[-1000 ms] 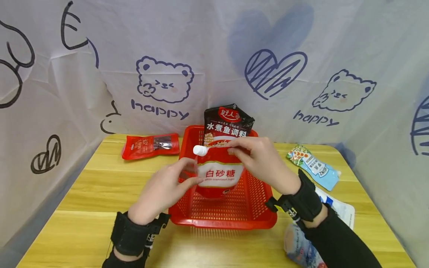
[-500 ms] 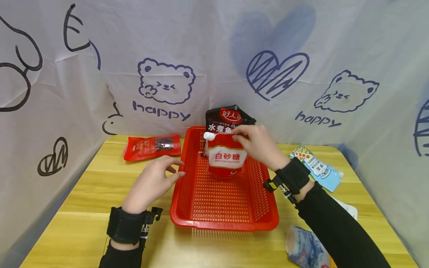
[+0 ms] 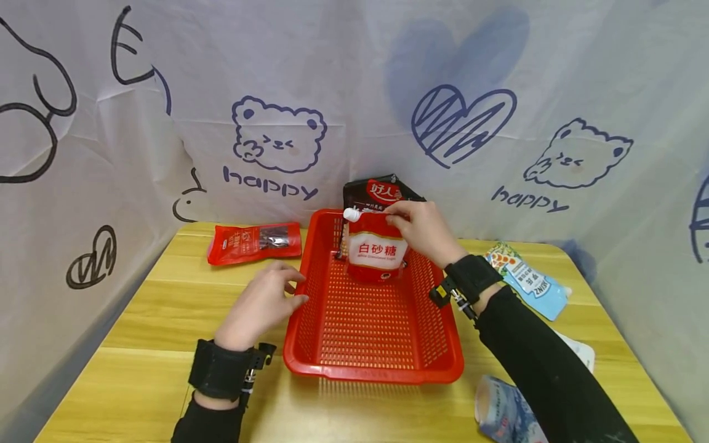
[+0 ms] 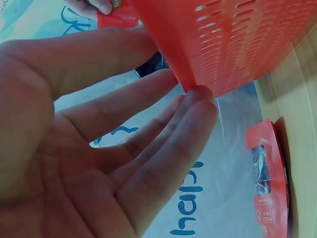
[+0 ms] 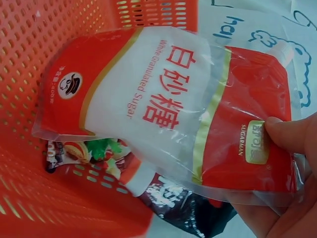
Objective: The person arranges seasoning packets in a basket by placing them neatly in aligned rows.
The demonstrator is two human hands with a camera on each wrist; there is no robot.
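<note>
Near the back of the red plastic basket [image 3: 365, 373], my right hand [image 3: 421, 231] pinches the top edge of a red and white pouch of white granulated sugar [image 3: 376, 251]. The pouch hangs upright, its white spout cap at the upper left. In the right wrist view, my thumb lies on the front of the sugar pouch [image 5: 148, 94], with fingers behind it. A black seasoning packet [image 3: 365, 191] leans at the basket's back end, partly covered by the sugar pouch. My left hand [image 3: 264, 304] is at the basket's left rim, fingers loosely extended and fingertips right at the edge.
A red packet of dried chili [image 3: 255, 243] lies left of the basket. On the right are a light-blue Heinz pouch [image 3: 534, 283], a white packet [image 3: 578, 351] partly under the right arm, and a blue patterned bag [image 3: 506, 409]. A drawn-on white cloth [image 3: 365, 74] hangs behind.
My left hand has let go of the sugar pouch and moved left to the basket's rim. My right hand has carried the pouch back, close in front of the black packet.
</note>
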